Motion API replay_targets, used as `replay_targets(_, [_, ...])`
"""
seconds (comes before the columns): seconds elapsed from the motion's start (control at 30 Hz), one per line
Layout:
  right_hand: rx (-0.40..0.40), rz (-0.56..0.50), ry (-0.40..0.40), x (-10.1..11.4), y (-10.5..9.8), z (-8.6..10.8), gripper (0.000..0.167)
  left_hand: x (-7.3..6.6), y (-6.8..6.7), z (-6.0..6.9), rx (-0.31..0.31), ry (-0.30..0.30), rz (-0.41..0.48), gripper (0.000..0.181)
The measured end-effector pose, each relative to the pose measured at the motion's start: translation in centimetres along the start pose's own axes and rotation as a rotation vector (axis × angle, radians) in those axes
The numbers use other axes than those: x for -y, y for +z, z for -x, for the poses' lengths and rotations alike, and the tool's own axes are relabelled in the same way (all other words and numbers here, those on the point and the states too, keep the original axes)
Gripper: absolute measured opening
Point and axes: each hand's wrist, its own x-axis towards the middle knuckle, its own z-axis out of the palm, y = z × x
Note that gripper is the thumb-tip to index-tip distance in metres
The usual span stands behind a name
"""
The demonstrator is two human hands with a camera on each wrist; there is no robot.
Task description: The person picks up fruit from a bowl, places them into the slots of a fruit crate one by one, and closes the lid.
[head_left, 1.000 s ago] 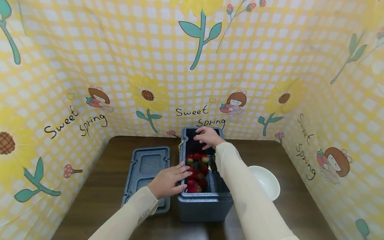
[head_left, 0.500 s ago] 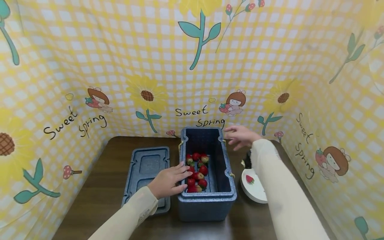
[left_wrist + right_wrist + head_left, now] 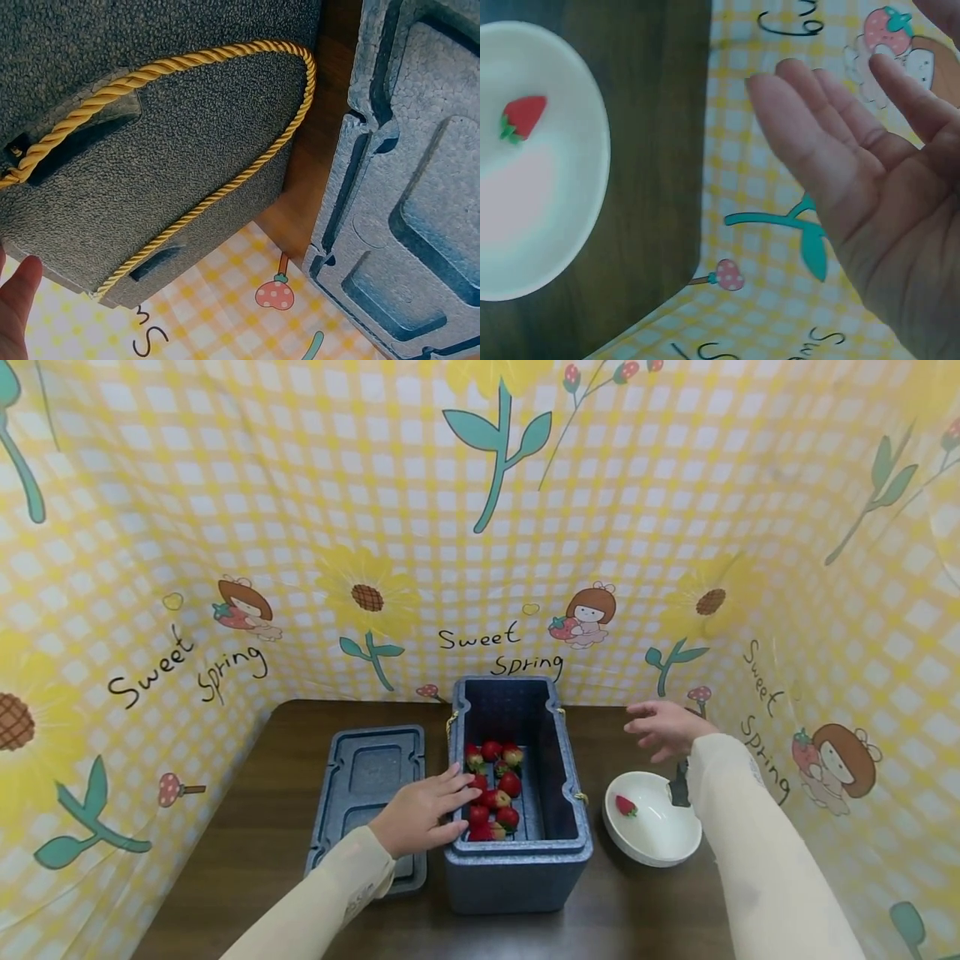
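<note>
One strawberry [image 3: 626, 806] is seen in the bowl [image 3: 663, 828], lower right of the head view; more berries [image 3: 496, 799] are held in the box [image 3: 513, 887] at lower centre. Nothing is gripped by the right hand [image 3: 667, 727], its fingers loosely extended in the air, higher in the frame than the bowl. The left hand [image 3: 422, 811] is laid, fingers straightened, on the box's left rim. The berries would probably be found light and a little slick; whether they would bruise cannot be told, so a gentle pinch at the widest part is advised. Compared with half a second ago, the right hand has been shifted rightward from beside the box's upper right corner, and more of the bowl has been uncovered; the left hand is kept in place.
</note>
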Motion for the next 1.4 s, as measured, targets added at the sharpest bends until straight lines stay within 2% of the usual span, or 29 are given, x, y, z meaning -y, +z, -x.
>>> replay_targets(0.17, [-0.023,0.038,0.020,-1.4,0.4,0.1,0.065,0.1,0.1,0.1,-0.007,-0.012,0.013,0.045])
replay_targets(0.3, [-0.058,0.057,0.005,-2.8,1.1,-0.2,0.062,0.2,0.3,0.2,-0.020,0.006,0.000,0.047])
replay_targets(0.43, [-0.069,0.019,-0.009,-4.7,1.9,-0.5,0.060,0.1,0.4,0.0,-0.022,0.013,0.005,0.050])
replay_targets(0.67, [-0.090,-0.024,0.002,-7.5,3.2,-0.5,0.055,-0.3,0.2,-0.3,0.023,-0.010,0.019,0.046])
replay_targets(1.03, [-0.158,-0.058,0.003,-9.6,4.9,-1.6,0.052,0.1,0.1,0.2,-0.040,0.016,0.016,0.049])
replay_targets(1.4, [-0.227,-0.055,0.036,-13.1,6.4,-2.0,0.053,0.2,0.2,0.1,-0.051,0.038,0.007,0.050])
